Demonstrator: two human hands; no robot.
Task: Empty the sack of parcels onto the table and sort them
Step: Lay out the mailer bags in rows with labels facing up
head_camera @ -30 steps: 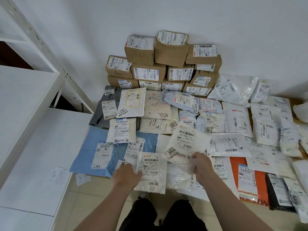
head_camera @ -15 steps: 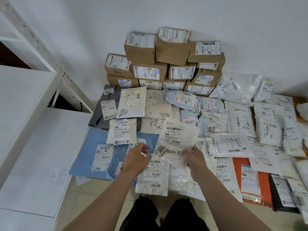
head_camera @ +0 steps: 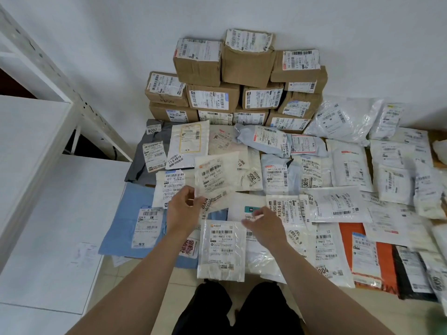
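Mid-sort at the parcel spread: our left hand seemed to pinch the near corner of a clear pouch, fingers curled about it. Our right hand hovered at four o'clock of it, its fingers loosely spread and blurred, gripping nothing we could make out. The parcels lay label-up in overlapping rows, with soft mailers nearest us and cardboard boxes stacked against the wall at twelve o'clock. No sack was in view. A second clear pouch hung over the near edge at six o'clock. We judged the step to be laying the held pouch among the rows at eleven o'clock. It wanted setting down flat, label up, without hiding its neighbours' barcodes, since the slack film would likely slide if dropped. The overhanging pouch looked due next, as it could slip off.
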